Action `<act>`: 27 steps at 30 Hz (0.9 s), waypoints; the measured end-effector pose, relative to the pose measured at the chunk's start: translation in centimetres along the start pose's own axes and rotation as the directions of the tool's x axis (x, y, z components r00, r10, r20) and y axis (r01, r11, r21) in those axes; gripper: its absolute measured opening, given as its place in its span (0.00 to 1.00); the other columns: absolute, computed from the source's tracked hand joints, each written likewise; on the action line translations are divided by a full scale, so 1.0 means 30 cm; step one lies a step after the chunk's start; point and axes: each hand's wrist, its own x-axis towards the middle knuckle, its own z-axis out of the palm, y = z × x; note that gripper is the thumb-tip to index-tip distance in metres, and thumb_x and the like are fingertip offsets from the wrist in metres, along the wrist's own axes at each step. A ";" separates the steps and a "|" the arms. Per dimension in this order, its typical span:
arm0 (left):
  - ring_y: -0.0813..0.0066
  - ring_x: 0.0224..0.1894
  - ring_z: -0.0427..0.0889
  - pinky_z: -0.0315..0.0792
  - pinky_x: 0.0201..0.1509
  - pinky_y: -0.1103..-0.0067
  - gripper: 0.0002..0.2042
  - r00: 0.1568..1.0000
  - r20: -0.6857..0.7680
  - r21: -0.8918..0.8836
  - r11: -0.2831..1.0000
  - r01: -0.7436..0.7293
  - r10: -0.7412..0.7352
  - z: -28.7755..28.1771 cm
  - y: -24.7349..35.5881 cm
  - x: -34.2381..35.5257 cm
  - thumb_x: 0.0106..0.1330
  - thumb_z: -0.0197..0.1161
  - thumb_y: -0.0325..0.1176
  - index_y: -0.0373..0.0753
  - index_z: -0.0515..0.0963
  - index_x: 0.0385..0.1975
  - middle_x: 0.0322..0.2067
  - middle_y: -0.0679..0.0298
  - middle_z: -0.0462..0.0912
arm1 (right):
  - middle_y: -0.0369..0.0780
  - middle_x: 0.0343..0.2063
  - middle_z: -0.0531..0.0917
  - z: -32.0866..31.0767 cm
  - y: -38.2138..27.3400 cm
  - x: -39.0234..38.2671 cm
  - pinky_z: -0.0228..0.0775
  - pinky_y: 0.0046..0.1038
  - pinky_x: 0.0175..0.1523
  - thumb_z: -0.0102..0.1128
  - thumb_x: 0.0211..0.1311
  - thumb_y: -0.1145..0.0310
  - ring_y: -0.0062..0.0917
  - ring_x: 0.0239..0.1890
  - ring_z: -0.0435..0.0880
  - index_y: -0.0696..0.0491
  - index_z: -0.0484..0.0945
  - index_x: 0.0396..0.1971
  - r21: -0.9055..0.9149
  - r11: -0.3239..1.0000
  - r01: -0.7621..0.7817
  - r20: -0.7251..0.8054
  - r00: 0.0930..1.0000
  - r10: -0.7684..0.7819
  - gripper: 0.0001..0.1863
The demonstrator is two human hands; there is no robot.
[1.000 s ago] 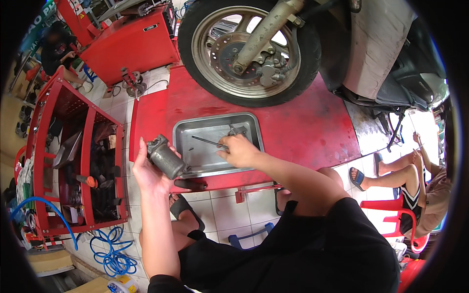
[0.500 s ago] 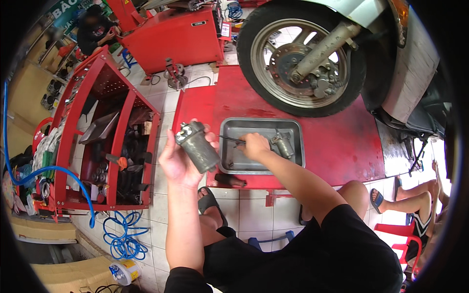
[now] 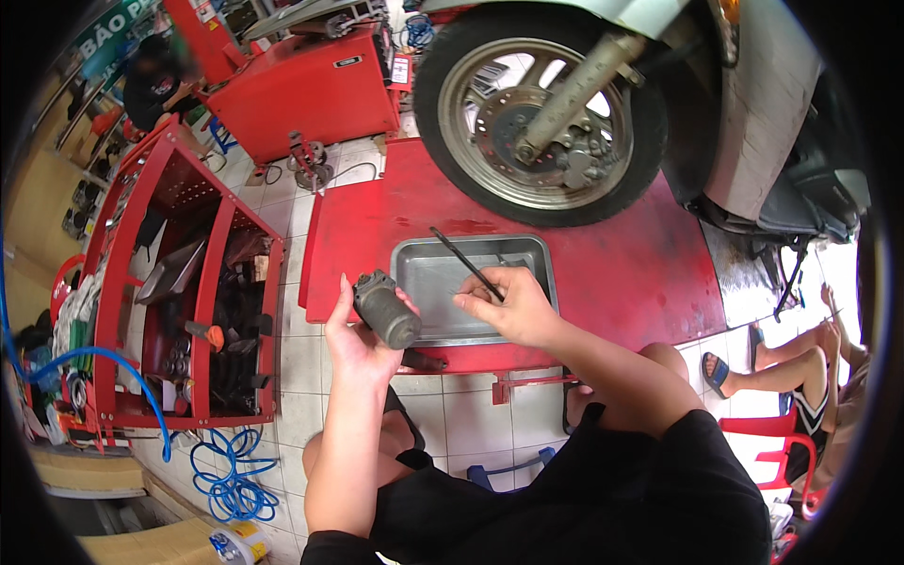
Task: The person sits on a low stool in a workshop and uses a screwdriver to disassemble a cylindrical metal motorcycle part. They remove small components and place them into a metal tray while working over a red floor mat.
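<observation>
My left hand [image 3: 360, 344] is wrapped round a grey cylindrical motor [image 3: 392, 313], like a small starter motor, tilted with its rounded end toward the lower right. In my right hand [image 3: 520, 306] is a thin black rod-like tool [image 3: 461, 256], its far tip pointing up and left; what kind of tool cannot be made out. Both hands are above a shallow grey metal tray [image 3: 435, 299]. A second metal part [image 3: 511, 261] in the tray is mostly hidden behind my right hand. Near the tray's front edge lies a dark handle-like object [image 3: 424, 362].
The tray sits on a red lift platform [image 3: 621, 273], with a motorbike's front wheel [image 3: 551, 122] beyond it. A red tool cart [image 3: 113, 358] and coiled blue hose [image 3: 231, 476] are on the left. Another person's leg [image 3: 782, 363] is at right, someone else at far left.
My right hand has lifted out of the tray with the black tool, which now points up. My left hand has turned the motor and lowered it slightly. The whole view has shifted.
</observation>
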 end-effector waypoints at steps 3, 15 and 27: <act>0.57 0.42 0.80 0.80 0.49 0.63 0.25 0.994 -0.015 0.079 0.991 0.112 -0.111 0.011 -0.055 -0.013 0.70 0.62 0.50 0.31 0.71 0.50 0.41 0.48 0.77 | 0.30 0.18 0.73 -0.010 -0.031 -0.038 0.60 0.23 0.28 0.71 0.62 0.65 0.12 0.22 0.66 0.58 0.85 0.32 0.119 0.989 0.086 0.028 0.996 -0.090 0.10; 0.52 0.47 0.81 0.78 0.54 0.62 0.25 0.978 0.113 0.269 0.953 0.141 -0.176 -0.004 -0.193 0.014 0.70 0.58 0.51 0.32 0.74 0.52 0.47 0.49 0.81 | 0.37 0.17 0.80 -0.067 -0.006 -0.033 0.68 0.28 0.29 0.70 0.60 0.65 0.21 0.20 0.76 0.58 0.87 0.34 0.117 0.991 0.063 -0.021 0.998 -0.060 0.11; 0.54 0.52 0.81 0.78 0.56 0.63 0.25 0.951 0.274 0.317 0.947 0.050 -0.142 -0.018 -0.198 0.025 0.69 0.60 0.46 0.32 0.73 0.56 0.49 0.49 0.80 | 0.40 0.18 0.78 -0.042 0.003 -0.057 0.69 0.30 0.30 0.71 0.59 0.68 0.26 0.20 0.77 0.60 0.86 0.33 0.076 0.984 0.161 -0.182 0.972 -0.145 0.09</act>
